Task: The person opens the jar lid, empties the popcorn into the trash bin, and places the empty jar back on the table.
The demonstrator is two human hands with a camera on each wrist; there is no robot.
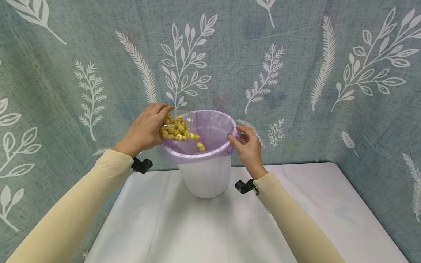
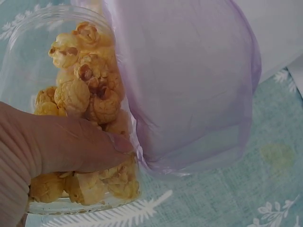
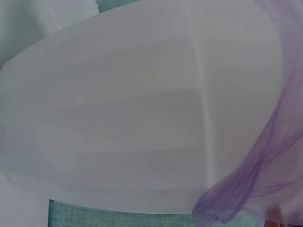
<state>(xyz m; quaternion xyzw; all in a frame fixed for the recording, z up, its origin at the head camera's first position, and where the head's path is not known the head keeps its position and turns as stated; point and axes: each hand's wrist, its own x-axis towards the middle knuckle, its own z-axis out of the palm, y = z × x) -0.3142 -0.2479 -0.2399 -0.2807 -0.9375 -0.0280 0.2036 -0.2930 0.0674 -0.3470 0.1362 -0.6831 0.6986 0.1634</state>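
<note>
My left hand (image 1: 148, 124) grips a clear plastic jar of popcorn, tipped on its side over the left rim of a white trash bin (image 1: 205, 177). Yellow caramel popcorn (image 1: 175, 129) fills much of the jar (image 2: 28, 56), and a few pieces are falling from its mouth into the bin. A thin purple trash bag (image 1: 213, 128) lines the bin and folds over its rim. At the right rim, my right hand (image 1: 248, 146) pinches the bag's edge between thumb and fingers. Only fingertips (image 3: 274, 218) of that hand show in the right wrist view.
The bin stands near the back of a table with a white cloth (image 1: 204, 230). Behind and beside it hangs a blue-green curtain (image 1: 223, 65) with white leaf prints. Each wrist wears a small black camera (image 1: 142, 165).
</note>
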